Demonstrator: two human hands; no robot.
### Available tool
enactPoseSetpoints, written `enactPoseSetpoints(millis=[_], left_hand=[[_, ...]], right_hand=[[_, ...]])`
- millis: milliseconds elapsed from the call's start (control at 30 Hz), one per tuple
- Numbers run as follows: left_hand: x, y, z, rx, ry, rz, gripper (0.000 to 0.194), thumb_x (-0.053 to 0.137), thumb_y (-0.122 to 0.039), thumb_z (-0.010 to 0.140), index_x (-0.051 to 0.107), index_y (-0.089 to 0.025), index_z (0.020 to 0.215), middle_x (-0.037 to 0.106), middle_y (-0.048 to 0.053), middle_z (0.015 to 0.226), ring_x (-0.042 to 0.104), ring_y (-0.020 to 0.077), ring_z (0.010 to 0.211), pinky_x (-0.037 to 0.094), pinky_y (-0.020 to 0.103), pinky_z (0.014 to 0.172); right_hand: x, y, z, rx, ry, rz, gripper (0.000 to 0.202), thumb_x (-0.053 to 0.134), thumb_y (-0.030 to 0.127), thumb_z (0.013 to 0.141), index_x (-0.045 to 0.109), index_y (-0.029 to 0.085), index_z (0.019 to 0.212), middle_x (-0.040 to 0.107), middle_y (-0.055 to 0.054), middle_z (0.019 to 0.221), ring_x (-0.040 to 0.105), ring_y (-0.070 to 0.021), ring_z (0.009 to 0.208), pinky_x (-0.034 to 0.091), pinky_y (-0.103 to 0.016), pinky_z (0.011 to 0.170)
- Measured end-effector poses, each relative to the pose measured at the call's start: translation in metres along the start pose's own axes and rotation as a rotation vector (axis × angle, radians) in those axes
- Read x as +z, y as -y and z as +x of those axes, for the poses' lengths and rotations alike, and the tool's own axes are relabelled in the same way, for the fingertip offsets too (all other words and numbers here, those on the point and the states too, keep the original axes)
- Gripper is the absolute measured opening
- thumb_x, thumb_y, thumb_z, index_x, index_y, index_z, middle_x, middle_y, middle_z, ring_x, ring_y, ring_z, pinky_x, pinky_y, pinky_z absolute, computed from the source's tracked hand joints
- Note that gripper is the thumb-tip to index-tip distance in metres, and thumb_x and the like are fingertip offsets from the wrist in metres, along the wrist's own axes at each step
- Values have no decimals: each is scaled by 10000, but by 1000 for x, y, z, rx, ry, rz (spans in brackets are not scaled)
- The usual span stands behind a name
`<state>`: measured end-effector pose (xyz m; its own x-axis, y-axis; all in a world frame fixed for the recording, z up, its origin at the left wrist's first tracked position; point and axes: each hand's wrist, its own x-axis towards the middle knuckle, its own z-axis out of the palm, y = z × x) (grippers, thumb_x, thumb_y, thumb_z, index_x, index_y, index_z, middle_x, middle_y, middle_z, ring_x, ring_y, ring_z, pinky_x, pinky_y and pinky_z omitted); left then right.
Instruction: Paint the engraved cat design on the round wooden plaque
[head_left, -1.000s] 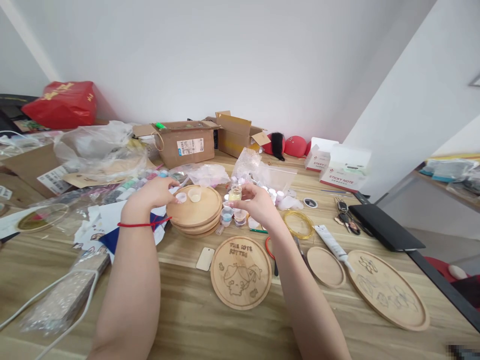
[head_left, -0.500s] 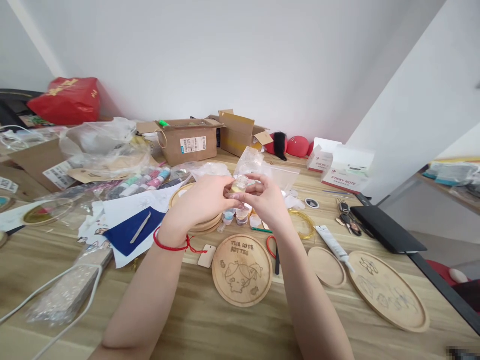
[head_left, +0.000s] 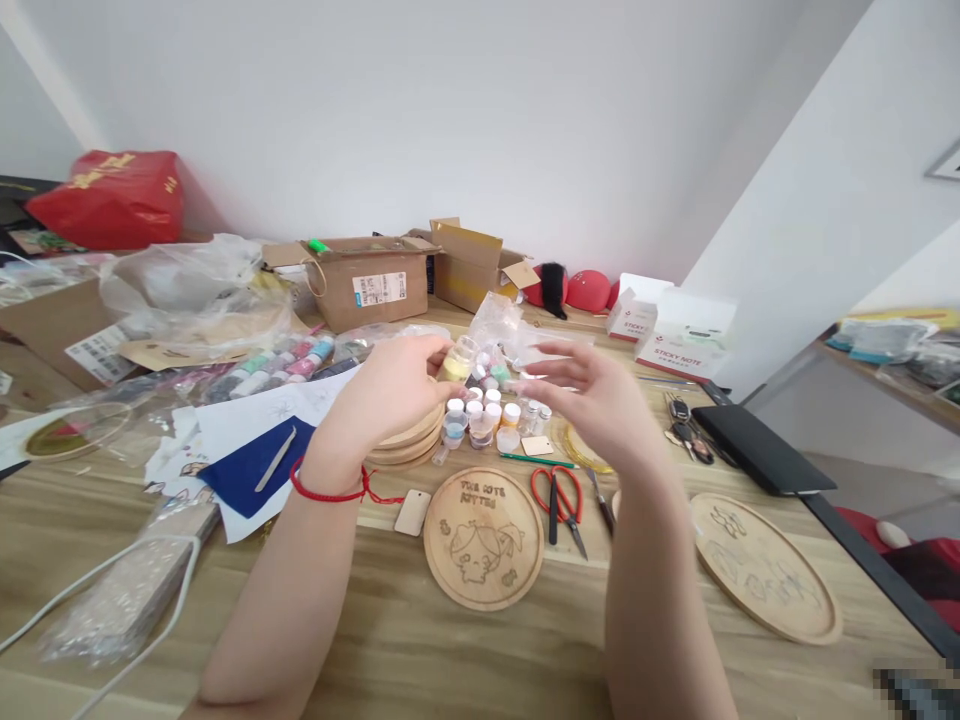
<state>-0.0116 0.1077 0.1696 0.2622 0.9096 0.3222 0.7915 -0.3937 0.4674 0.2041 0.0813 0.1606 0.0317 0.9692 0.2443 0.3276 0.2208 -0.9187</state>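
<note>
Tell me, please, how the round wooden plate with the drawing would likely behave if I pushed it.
The plate looks like solid wood, so it should stay stiff. Lying flat on the tabletop, it would probably slide rather than roll or tip. Its raised rim may give fingertips some grip.

Across the upper frame, a plain, pale grey wall (head_left: 450, 120), with a lighter slanting band (head_left: 52, 90) at upper left. Toward upper right, a whiter wall section (head_left: 810, 200) with a diagonal edge; beyond, a framed panel (head_left: 946, 162) cut off by the picture's side. Below that, a wooden shelf (head_left: 900, 396). Through the lower half, a wood-grain tabletop (head_left: 420, 660), dark-edged at right. Soft, diffuse light.
</note>
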Motion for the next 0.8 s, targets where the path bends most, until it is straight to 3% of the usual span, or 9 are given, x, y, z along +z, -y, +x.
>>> enactPoseSetpoints(millis=[67, 133, 267, 333, 433, 533, 700, 800], left_hand=[[-2, 4, 0, -13, -9, 21, 291, 689, -421, 732, 697, -231, 953, 727, 43, 885, 663, 259, 847, 489, 342, 731], [-5, 7, -1, -29, -18, 37, 291, 688, -427, 730, 698, -245, 957, 729, 36, 883, 664, 266, 858, 484, 345, 736], [-13, 14, -2, -63, -17, 63, 317, 685, -455, 724, 696, -266, 978, 730, 24, 877, 663, 279, 885, 472, 347, 746], [-16, 18, -3, -78, -17, 83, 334, 682, -474, 720, 695, -270, 984, 730, 21, 883, 663, 279, 885, 470, 348, 754], [-19, 24, -3, -114, -43, 131, 358, 671, -501, 723, 696, -272, 998, 734, 20, 903, 666, 279, 872, 464, 353, 750], [-20, 29, -3, -135, -54, 151, 376, 666, -508, 728, 696, -268, 1015, 738, 22, 909, 672, 278, 858, 463, 349, 730], [-21, 37, -3, -126, -59, 131, 459, 665, -541, 719, 683, -258, 1080, 737, 28, 980, 674, 282, 886, 469, 339, 749], [-21, 42, -3, -123, -54, 123, 451, 661, -543, 715, 684, -261, 1066, 732, 24, 982, 675, 285, 889, 468, 336, 756]], right_hand=[[-21, 2, -10, -13, -67, -126, 453, 777, 412, 702, 659, 209, 1089, 757, -89, 948, 720, -261, 852, 563, -406, 750], [-40, -4, -18, 13, -53, -312, 369, 740, 429, 731, 685, 214, 1026, 757, -76, 846, 714, -252, 766, 540, -379, 690], [-58, -40, -34, 218, 118, -794, 196, 705, 368, 761, 685, 207, 870, 747, -71, 799, 687, -252, 726, 470, -347, 651], [-58, -66, -45, 295, 201, -926, 151, 667, 295, 775, 674, 191, 884, 741, -81, 813, 684, -259, 760, 451, -336, 655], [-52, -102, -66, 328, 223, -1033, 194, 585, 197, 786, 644, 171, 968, 721, -111, 925, 677, -267, 887, 449, -326, 718], [-46, -129, -84, 281, 220, -1092, 272, 541, 81, 720, 612, 168, 968, 691, -126, 967, 659, -263, 931, 453, -313, 758], [-43, -152, -102, 169, 93, -1079, 376, 518, 45, 711, 558, 150, 1071, 646, -152, 1006, 646, -272, 934, 488, -355, 828], [-44, -154, -108, 196, 51, -1118, 334, 509, 41, 726, 556, 144, 1040, 627, -172, 1026, 642, -289, 961, 495, -365, 828]])
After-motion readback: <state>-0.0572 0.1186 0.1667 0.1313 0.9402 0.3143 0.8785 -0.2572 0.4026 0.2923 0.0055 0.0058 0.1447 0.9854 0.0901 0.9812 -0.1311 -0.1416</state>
